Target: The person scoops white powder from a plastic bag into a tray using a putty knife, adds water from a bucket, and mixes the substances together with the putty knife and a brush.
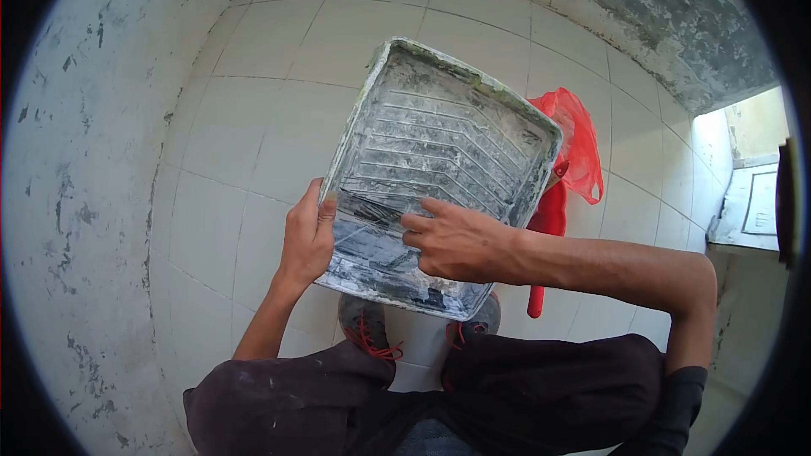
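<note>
A paint roller tray [448, 139], caked with dried grey and white paint, is held tilted above my shoes, its ribbed slope away from me. My left hand [308, 236] is closed on its left rim, thumb over the edge. Inside the tray, my right hand [452, 241] is curled over the lower part of the slope, fingers bent together. What its fingertips hold, if anything, is hidden. Just left of them, a dark streaked patch [372, 209] shows on the tray's surface.
Behind the tray's right side lie a red plastic bag [574, 139] and a red tool with a long handle [537, 295], partly covered. Pale floor tiles [253, 127] spread around. Walls with peeling paint [84, 203] stand at left and at the back. My shoes [363, 321] are below the tray.
</note>
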A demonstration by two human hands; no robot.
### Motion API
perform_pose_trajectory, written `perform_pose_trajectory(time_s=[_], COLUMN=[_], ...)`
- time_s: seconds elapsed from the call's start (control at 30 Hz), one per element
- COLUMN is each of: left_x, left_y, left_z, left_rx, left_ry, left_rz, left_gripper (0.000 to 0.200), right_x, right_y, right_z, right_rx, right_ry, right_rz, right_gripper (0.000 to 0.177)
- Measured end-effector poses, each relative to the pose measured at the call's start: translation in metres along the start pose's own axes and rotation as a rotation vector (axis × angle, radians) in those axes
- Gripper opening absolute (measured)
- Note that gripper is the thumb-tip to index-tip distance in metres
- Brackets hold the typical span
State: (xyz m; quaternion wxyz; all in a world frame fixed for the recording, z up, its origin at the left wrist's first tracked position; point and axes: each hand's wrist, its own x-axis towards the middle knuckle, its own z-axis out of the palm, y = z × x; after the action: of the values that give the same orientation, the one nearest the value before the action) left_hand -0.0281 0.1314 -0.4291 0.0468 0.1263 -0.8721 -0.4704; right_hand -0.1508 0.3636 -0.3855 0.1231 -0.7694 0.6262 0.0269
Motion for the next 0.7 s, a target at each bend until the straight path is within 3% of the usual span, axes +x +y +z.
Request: perform_pose_trajectory(time_s=[0.23, 0.47, 0.57, 0.63, 0.7], left_x=[-0.01, -0.015, -0.022, -0.026, -0.03], left_y=[-0.007, -0.024, -0.029, -0.034, -0.041], left_z=[0.015, 0.036, 0.046, 0.058, 0.066], left_rx=[0.001, 0.023, -0.037, -0.053, -0.071], left_ry=[0.075, 0.166, 0.145, 0.172, 0.184], left_rz=[-0.019, 0.007, -0.103, -0.118, -0.157], left_gripper=[0.047, 0.045, 0.043, 0.042, 0.04], right_x=[-0.036, -0.067, -0.082, -0.096, -0.106], right_y=[0.013, -0.004, 0.005, 0.009, 0.003], right_z=[-0.019, 0.026, 0.019, 0.03, 0.046], right_rx=[-0.059, -0.108, 0.048, 0.239, 0.401], right_ry=[0.055, 0.097, 0.081, 0.185, 0.273], right_rz=[0.138, 0.123, 0.208, 0.278, 0.357], right_gripper=[0.014, 0.015, 0.008, 0.031, 0.03])
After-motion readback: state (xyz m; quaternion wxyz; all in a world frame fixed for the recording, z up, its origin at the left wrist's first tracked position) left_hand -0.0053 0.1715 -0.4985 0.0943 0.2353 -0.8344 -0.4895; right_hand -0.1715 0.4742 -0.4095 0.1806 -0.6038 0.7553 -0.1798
